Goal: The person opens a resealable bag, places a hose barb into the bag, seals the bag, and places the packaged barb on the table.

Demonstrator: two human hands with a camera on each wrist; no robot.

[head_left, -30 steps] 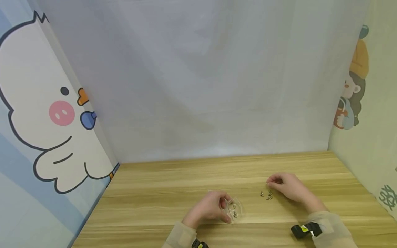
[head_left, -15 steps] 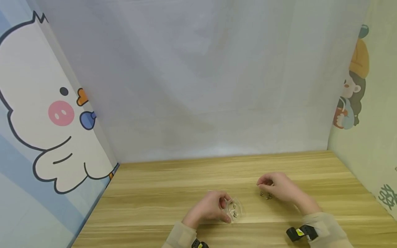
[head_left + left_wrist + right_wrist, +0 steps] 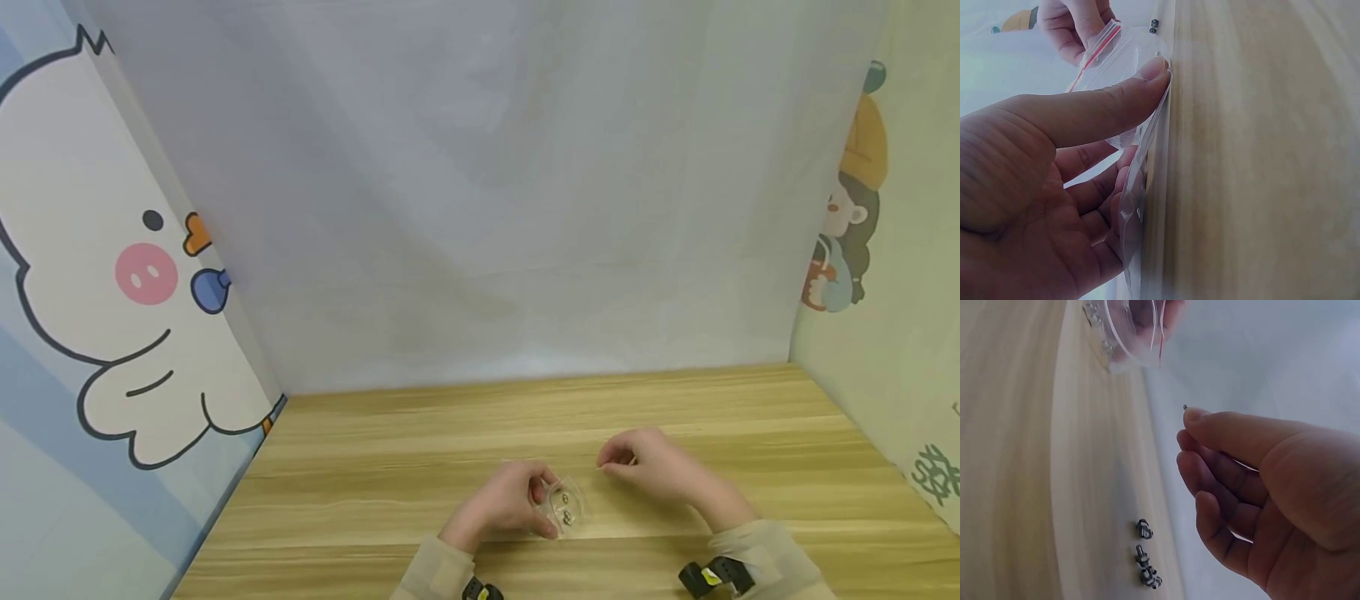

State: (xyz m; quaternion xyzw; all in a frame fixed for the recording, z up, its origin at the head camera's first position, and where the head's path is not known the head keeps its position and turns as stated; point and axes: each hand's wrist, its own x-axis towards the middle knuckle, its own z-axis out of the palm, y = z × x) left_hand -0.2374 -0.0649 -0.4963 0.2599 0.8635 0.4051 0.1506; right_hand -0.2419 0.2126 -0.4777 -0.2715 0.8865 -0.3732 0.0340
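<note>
My left hand (image 3: pixel 512 504) holds a clear plastic zip bag (image 3: pixel 1100 59) with a red stripe, its mouth spread, thumb on one side and fingers on the other. A few small metal screws (image 3: pixel 566 517) lie inside the bag. To the right, my right hand (image 3: pixel 651 468) is raised over the table, and in the right wrist view a tiny metal piece (image 3: pixel 1185 407) is pinched at its thumb tip. Several loose screws (image 3: pixel 1144 529) lie on the table below that hand; in the head view the hand hides them.
The wood-grain table (image 3: pixel 375 433) carries the bag and screws. A pale curtain (image 3: pixel 480 208) stands behind it, with cartoon-printed panels on the left (image 3: pixel 75 292) and right (image 3: pixel 885 333).
My right hand has moved left, toward the bag, and now covers the loose screws in the head view. My left hand and the bag have stayed where they were.
</note>
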